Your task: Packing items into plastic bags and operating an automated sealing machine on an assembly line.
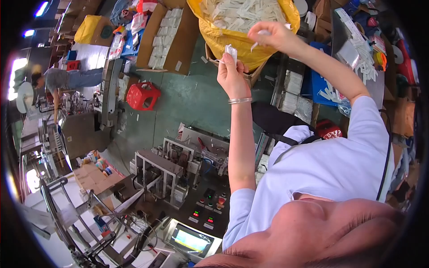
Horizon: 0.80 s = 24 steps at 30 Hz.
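A small white bundle (231,52) is being pinched by the left hand (233,77) near the yellow bag (223,37), and a slim white piece (254,46) by the right hand (273,36), light, even pressure probably being needed so that neither is being bent.

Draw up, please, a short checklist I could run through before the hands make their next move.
1. Left hand gripping the white packet: ok, fingers closed around it.
2. Right hand pinching a white piece: ok.
3. Number of pieces in the right hand: cannot tell, fingers hide them.
4. Yellow bag open at the top: ok, white strips show inside.
5. Green floor free of litter: not ok, white scraps lie on it.
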Motion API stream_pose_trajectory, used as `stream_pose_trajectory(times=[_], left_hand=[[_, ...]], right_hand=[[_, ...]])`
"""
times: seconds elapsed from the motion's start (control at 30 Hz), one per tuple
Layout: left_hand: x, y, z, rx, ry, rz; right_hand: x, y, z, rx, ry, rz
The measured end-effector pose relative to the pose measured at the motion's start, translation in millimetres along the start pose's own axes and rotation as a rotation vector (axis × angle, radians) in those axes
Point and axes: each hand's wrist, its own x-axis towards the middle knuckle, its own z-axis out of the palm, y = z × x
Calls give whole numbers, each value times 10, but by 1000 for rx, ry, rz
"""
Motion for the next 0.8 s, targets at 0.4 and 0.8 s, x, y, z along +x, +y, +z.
stream_pose_trajectory(times=[0.4,0.8], left_hand=[[-1,-168,135,140,26,114],[422,-235,677,599,-128,272]], right_hand=[[44,137,65,172,-95,102],[160,64,-228,240,250,224]])
